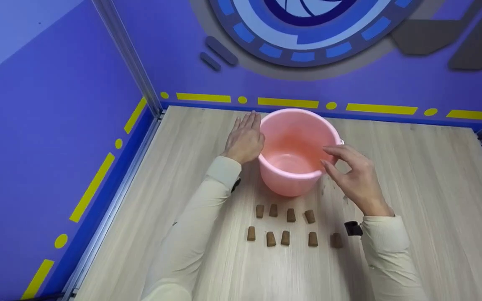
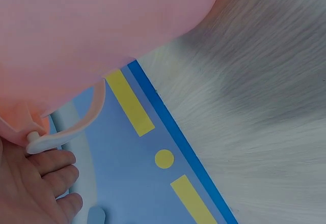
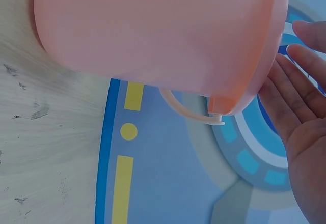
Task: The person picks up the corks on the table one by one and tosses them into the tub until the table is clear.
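A pink bucket (image 1: pixel 289 184) stands upright, its mouth facing up. My left hand (image 1: pixel 245 140) lies along the left side of its rim with the fingers straight. At the right side of the rim is my right hand (image 1: pixel 356 175), thumb and forefinger spread apart with nothing between them. Its other fingers (image 3: pixel 295 84) are extended right at the rim in the right wrist view. A pale bucket handle (image 2: pixel 84 122) hangs down the far side, close above the left fingers in the left wrist view. Several small brown tapered corks (image 1: pixel 291 215) stand in two rows in front of the bucket.
The wooden tabletop (image 1: pixel 149 217) ends at a blue back wall (image 1: pixel 174 62) with yellow dashes, just behind the bucket. A blue side panel (image 1: pixel 57 133) and metal frame rail (image 1: pixel 115 200) border the left. One cork (image 1: pixel 337 241) sits near the right sleeve.
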Action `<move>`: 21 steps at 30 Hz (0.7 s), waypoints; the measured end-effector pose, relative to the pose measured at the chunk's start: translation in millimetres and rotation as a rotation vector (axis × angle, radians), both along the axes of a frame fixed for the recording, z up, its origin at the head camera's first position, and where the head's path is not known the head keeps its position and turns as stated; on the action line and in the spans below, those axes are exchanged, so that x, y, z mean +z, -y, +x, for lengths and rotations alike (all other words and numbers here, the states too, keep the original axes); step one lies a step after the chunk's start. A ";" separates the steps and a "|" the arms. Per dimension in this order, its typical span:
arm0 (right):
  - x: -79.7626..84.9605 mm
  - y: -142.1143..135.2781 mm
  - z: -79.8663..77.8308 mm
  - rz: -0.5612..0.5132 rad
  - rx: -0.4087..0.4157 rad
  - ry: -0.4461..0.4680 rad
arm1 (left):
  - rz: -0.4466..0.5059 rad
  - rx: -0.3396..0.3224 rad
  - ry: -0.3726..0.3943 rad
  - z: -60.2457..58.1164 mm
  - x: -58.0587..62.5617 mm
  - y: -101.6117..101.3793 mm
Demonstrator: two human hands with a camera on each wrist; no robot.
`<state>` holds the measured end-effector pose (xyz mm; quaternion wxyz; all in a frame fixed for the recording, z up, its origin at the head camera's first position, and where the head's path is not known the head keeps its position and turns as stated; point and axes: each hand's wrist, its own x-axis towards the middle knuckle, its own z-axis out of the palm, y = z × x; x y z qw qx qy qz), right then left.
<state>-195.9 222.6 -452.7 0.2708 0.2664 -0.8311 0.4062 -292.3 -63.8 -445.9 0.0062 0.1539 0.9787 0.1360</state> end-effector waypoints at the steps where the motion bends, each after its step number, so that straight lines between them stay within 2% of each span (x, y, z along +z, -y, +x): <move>1: 0.0 -0.3 1.2 -0.003 -0.001 0.002 | -0.001 -0.001 -0.003 0.0 -0.1 0.1; 12: -1.8 -5.1 14.8 -0.011 -0.030 0.034 | 0.004 0.006 -0.016 0.3 -1.0 0.2; 21: -2.2 -7.7 21.7 -0.006 -0.028 -0.004 | 0.007 0.008 -0.016 0.6 0.0 -1.1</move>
